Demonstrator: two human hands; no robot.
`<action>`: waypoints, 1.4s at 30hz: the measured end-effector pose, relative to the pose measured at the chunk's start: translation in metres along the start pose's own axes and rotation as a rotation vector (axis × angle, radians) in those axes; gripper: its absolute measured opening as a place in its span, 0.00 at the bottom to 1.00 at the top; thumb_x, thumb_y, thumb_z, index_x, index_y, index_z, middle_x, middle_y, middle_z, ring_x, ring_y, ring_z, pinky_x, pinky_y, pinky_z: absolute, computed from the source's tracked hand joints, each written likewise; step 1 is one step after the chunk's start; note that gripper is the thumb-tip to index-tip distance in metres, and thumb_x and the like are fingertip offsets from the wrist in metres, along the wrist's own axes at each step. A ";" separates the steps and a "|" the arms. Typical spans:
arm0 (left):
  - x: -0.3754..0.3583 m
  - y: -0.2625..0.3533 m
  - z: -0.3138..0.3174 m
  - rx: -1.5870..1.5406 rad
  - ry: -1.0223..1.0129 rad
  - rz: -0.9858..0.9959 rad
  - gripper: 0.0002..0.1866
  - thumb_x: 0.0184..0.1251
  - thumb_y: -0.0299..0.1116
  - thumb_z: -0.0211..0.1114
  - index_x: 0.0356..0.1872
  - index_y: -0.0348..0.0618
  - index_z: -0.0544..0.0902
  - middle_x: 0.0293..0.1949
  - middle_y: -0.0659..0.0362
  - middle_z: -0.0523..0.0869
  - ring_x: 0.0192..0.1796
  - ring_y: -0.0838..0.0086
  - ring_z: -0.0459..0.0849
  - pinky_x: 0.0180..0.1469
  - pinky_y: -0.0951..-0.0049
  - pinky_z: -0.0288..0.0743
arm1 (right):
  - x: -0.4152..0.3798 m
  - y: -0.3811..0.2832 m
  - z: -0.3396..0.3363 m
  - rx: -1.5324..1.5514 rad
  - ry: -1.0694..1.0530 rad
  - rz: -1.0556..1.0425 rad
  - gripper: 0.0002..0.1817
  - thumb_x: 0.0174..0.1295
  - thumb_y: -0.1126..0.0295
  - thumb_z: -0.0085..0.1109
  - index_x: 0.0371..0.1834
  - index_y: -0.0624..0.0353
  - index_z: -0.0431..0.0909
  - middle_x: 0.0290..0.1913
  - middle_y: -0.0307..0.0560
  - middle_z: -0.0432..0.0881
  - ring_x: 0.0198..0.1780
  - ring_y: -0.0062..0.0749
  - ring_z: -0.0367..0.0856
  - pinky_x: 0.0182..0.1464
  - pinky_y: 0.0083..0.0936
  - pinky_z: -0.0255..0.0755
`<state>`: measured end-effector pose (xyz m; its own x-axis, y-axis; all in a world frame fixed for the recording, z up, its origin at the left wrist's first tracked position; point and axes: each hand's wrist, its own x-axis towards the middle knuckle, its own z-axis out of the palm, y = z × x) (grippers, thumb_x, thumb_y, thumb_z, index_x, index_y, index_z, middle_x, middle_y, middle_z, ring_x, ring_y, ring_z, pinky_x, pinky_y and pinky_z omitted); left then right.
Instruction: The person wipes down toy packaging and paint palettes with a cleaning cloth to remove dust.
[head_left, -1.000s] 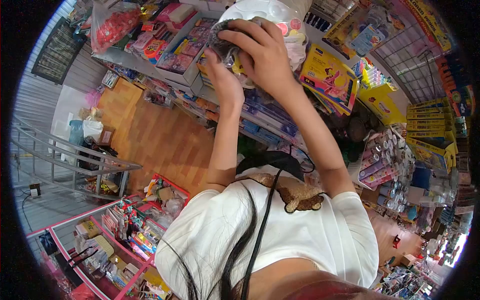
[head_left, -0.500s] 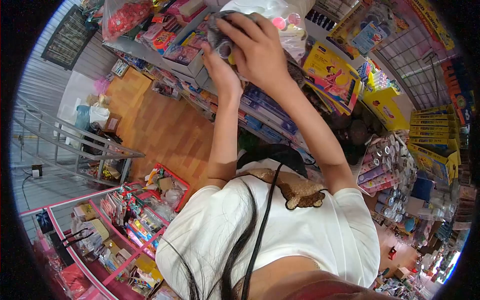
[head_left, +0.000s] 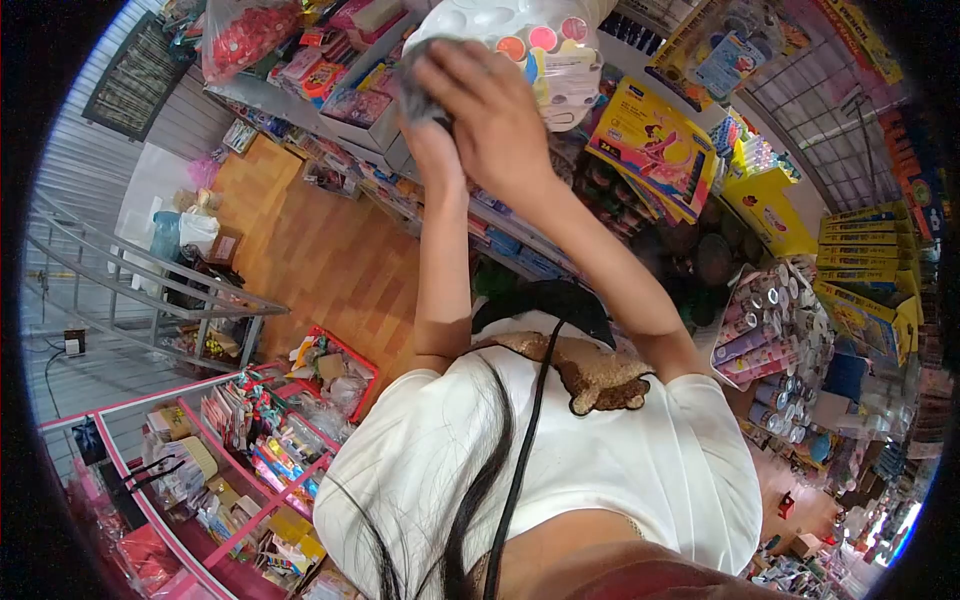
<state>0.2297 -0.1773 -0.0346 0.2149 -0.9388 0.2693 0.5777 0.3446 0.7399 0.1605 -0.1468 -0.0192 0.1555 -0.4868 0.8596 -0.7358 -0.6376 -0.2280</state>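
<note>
Wiping seemed to be the work in the head view: both hands were raised to the top shelf, and against the earlier pictures they had slid left off the white paint palette (head_left: 545, 45), so more of its coloured wells showed beside the right hand (head_left: 490, 115). That hand lay spread over a grey cloth (head_left: 418, 75), pressing it against the palette's left edge. The left hand (head_left: 432, 150) sat just beneath, fingers hidden, so its grip could not be told. Yellow boxes (head_left: 655, 150) stood right of the hands. Judging by the shift, the cleaning pass was moving along the palette.
</note>
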 end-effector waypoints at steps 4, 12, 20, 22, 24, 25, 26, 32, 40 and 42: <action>-0.006 0.002 -0.009 -0.204 -0.083 -0.259 0.29 0.68 0.55 0.34 0.56 0.41 0.65 0.53 0.55 0.72 0.54 0.66 0.72 0.56 0.68 0.66 | -0.007 0.017 -0.022 0.118 -0.187 -0.156 0.29 0.41 0.81 0.54 0.51 0.49 0.73 0.57 0.40 0.70 0.57 0.41 0.67 0.57 0.35 0.62; -0.015 0.002 0.006 -0.167 -0.018 -0.202 0.28 0.69 0.53 0.34 0.57 0.43 0.64 0.54 0.57 0.72 0.52 0.68 0.74 0.50 0.69 0.70 | 0.014 0.049 -0.050 -0.198 0.074 0.031 0.25 0.44 0.81 0.52 0.51 0.57 0.73 0.53 0.49 0.72 0.56 0.48 0.66 0.56 0.37 0.63; -0.017 0.019 0.007 -0.177 -0.016 -0.211 0.31 0.68 0.56 0.32 0.58 0.41 0.63 0.56 0.55 0.70 0.57 0.67 0.69 0.57 0.67 0.63 | 0.006 0.030 -0.031 -0.034 -0.225 -0.297 0.26 0.40 0.79 0.56 0.48 0.49 0.76 0.55 0.34 0.72 0.56 0.35 0.68 0.56 0.30 0.64; -0.013 0.016 0.001 -0.226 -0.047 -0.260 0.32 0.68 0.57 0.31 0.58 0.41 0.64 0.55 0.55 0.70 0.58 0.67 0.68 0.57 0.66 0.62 | -0.001 0.039 -0.041 0.086 -0.309 -0.362 0.25 0.39 0.81 0.56 0.45 0.48 0.78 0.55 0.31 0.72 0.56 0.36 0.69 0.56 0.31 0.66; -0.014 0.014 0.001 -0.235 -0.115 -0.257 0.34 0.66 0.60 0.30 0.58 0.41 0.63 0.55 0.56 0.70 0.58 0.67 0.67 0.58 0.65 0.60 | 0.001 0.054 -0.049 0.080 -0.298 -0.372 0.24 0.39 0.81 0.57 0.44 0.49 0.78 0.55 0.32 0.73 0.55 0.36 0.69 0.56 0.31 0.66; -0.015 0.013 0.002 -0.246 -0.105 -0.247 0.34 0.66 0.60 0.30 0.58 0.41 0.63 0.56 0.56 0.69 0.58 0.67 0.67 0.59 0.65 0.59 | 0.006 0.061 -0.049 0.078 -0.292 -0.378 0.24 0.39 0.82 0.57 0.44 0.49 0.79 0.55 0.32 0.73 0.55 0.36 0.69 0.55 0.31 0.66; -0.016 0.012 0.003 -0.256 -0.095 -0.237 0.34 0.66 0.60 0.29 0.58 0.42 0.63 0.56 0.57 0.69 0.58 0.67 0.67 0.59 0.64 0.59 | 0.014 0.065 -0.046 0.042 -0.219 -0.430 0.21 0.40 0.80 0.57 0.42 0.50 0.79 0.54 0.34 0.73 0.54 0.37 0.70 0.55 0.31 0.67; -0.023 0.013 0.004 -0.238 -0.073 -0.231 0.35 0.64 0.63 0.29 0.62 0.48 0.58 0.60 0.60 0.64 0.61 0.68 0.63 0.60 0.64 0.57 | 0.052 0.033 -0.037 0.075 -0.277 -0.283 0.21 0.44 0.80 0.53 0.46 0.58 0.76 0.55 0.48 0.71 0.55 0.48 0.67 0.54 0.36 0.64; -0.019 0.014 0.001 -0.306 -0.086 -0.238 0.39 0.61 0.66 0.33 0.62 0.44 0.57 0.59 0.56 0.64 0.61 0.68 0.63 0.60 0.65 0.59 | 0.040 0.041 -0.032 -0.024 -0.332 -0.572 0.20 0.42 0.79 0.56 0.43 0.50 0.79 0.55 0.34 0.72 0.56 0.34 0.69 0.57 0.31 0.65; -0.016 0.015 -0.003 -0.288 -0.095 -0.273 0.35 0.63 0.62 0.38 0.59 0.44 0.62 0.56 0.57 0.69 0.58 0.68 0.68 0.57 0.66 0.63 | 0.034 0.041 -0.033 -0.006 -0.401 -0.577 0.22 0.43 0.80 0.56 0.44 0.51 0.78 0.57 0.34 0.71 0.58 0.36 0.67 0.59 0.33 0.64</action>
<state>0.2373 -0.1567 -0.0298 -0.0426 -0.9874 0.1524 0.8036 0.0568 0.5925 0.1141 -0.1699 0.0156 0.7527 -0.2553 0.6069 -0.4662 -0.8576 0.2175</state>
